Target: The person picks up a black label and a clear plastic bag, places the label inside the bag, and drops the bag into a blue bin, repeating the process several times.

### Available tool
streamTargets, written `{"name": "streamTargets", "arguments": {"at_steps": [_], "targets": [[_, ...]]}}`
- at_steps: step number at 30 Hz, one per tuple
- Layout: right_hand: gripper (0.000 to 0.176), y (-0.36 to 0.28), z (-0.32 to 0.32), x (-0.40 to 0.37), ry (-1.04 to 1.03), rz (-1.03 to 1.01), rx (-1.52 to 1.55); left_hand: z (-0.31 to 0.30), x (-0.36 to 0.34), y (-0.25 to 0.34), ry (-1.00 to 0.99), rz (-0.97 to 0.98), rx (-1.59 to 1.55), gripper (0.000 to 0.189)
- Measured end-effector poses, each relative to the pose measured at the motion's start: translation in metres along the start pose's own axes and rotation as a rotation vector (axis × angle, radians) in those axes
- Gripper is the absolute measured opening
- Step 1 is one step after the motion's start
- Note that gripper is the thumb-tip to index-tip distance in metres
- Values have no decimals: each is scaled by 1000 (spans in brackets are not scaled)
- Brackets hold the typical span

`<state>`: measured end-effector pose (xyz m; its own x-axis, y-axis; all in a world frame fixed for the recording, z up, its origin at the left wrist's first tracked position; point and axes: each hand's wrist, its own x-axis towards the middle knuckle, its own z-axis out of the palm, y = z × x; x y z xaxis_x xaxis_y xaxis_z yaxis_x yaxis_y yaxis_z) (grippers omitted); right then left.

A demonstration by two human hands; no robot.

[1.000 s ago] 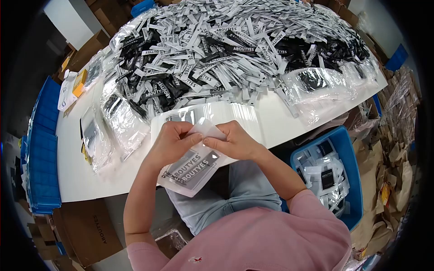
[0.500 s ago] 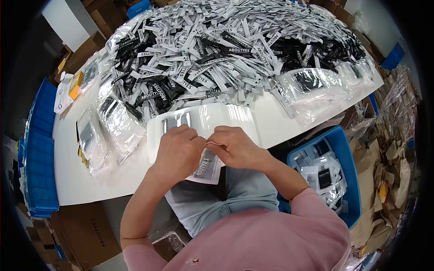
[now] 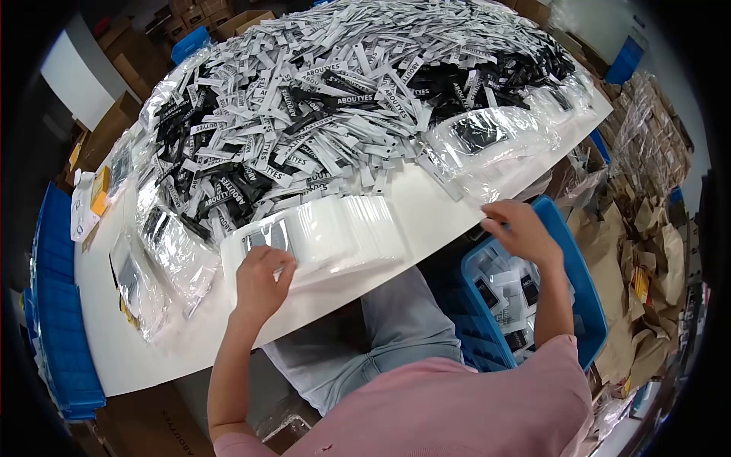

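Observation:
My left hand (image 3: 263, 278) rests with its fingertips on the left end of a fanned stack of clear plastic bags (image 3: 335, 228) near the front edge of the white table (image 3: 426, 209); it grips nothing. Out to the right, my right hand (image 3: 519, 230) hovers with spread, empty fingers over the blue bin (image 3: 586, 301), above the filled packets (image 3: 506, 293) lying inside. A big heap of black and white ABOUTYES labels (image 3: 343, 99) covers the table behind the stack.
Clear bags holding labels lie at the table's left (image 3: 145, 282) and right (image 3: 487, 137). Blue crates (image 3: 53, 320) are stacked on the left. Cardboard boxes and crumpled brown paper (image 3: 655, 266) fill the floor to the right.
Both hands held a label packet in front of me before. Now the packet is gone from them; the right hand has swung over the blue bin and the left has gone to the bag stack.

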<state>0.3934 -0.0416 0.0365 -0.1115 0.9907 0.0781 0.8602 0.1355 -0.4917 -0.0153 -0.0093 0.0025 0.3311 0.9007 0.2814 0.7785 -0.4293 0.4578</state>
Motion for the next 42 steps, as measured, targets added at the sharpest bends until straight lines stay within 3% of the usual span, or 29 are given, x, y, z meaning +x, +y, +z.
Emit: {"name": "streamTargets", "arguments": {"at_steps": [2, 3, 5, 8, 10, 11, 12, 14, 16, 18, 20, 21, 22, 24, 28, 30, 32, 35, 36, 38, 42], "targets": [[39, -3, 43, 26, 27, -84, -38, 14, 11, 10, 83, 169, 21, 24], [45, -4, 65, 40, 15, -98, -81, 20, 13, 9, 12, 147, 9, 41], [56, 9, 115, 71, 160, -30, -296, 27, 13, 10, 49, 168, 106, 46], [59, -18, 152, 98, 295, -16, -431, 36, 4, -6, 31, 134, 172, 59], [58, -28, 179, 124, 280, -163, -336, 41, -3, -15, 58, 188, 238, 60], [41, -33, 183, 139, 351, -277, -69, 44, -7, -20, 69, 195, 256, 61], [41, -34, 176, 155, 362, -277, -65, 45, -10, -22, 71, 203, 264, 61], [22, -41, 149, 192, 252, -220, 472, 50, -13, -25, 135, 222, 263, 60], [15, -56, 125, 227, 505, -188, 381, 53, -14, -25, 183, 231, 278, 60], [16, -59, 113, 271, 591, -189, 188, 53, -14, -23, 186, 219, 275, 59], [10, -53, 116, 317, 585, -156, -24, 54, -14, -24, 192, 211, 273, 59], [12, -48, 119, 336, 476, -89, -295, 54, -15, -25, 191, 209, 267, 58], [12, -46, 120, 343, 476, -96, -294, 53, -14, -24, 196, 204, 271, 58], [15, -47, 118, 349, 51, -194, -468, 52, -13, -23, 192, 197, 250, 58], [15, -53, 111, 349, -75, -216, -509, 54, -13, -24, 209, 195, 258, 57], [14, -41, 113, 347, -57, -188, -508, 54, -13, -25, 201, 196, 254, 57], [14, -28, 118, 346, 79, -296, -338, 54, -14, -24, 199, 194, 254, 57], [15, -30, 127, 347, 172, -333, -434, 53, -13, -23, 199, 188, 263, 57], [15, -36, 127, 349, 172, -337, -433, 53, -13, -23, 192, 187, 268, 58], [14, -47, 128, 353, -28, -303, -597, 54, -13, -24, 196, 186, 263, 58], [14, -53, 123, 353, 133, -352, -508, 54, -13, -24, 203, 204, 249, 58]]}}
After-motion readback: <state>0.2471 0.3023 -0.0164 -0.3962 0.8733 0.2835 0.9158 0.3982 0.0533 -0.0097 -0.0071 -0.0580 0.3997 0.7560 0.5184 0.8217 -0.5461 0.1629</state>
